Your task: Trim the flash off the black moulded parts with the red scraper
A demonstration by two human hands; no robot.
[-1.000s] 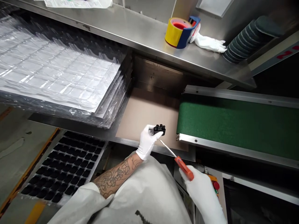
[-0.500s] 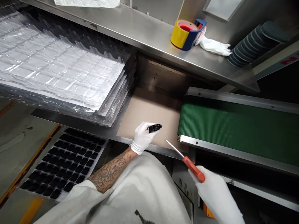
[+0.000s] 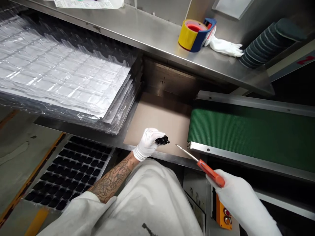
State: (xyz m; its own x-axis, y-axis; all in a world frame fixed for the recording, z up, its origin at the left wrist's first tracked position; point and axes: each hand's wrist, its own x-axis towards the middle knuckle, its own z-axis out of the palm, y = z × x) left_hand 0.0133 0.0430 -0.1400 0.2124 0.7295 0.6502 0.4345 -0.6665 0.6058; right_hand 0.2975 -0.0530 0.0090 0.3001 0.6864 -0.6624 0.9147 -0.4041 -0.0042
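Observation:
A small glossy black part with a knobbly end is pinched in my left hand, which wears a white glove. It is held above a brown cardboard sheet near the bench's front edge. My right hand, gloved too, grips the orange-red handle of a screwdriver. The thin metal shaft points up and left toward the black part, its tip a short gap away. What kind of part it is, I cannot tell.
Stacked clear plastic trays fill the left. A green conveyor belt runs off to the right. Yellow tape, a white glove and stacked dark discs sit on the steel shelf. A black-celled tray lies lower left.
My left hand has turned the black part so its knobbly end tips downward. My right hand and the screwdriver have shifted right, uncovering more of an orange button box below.

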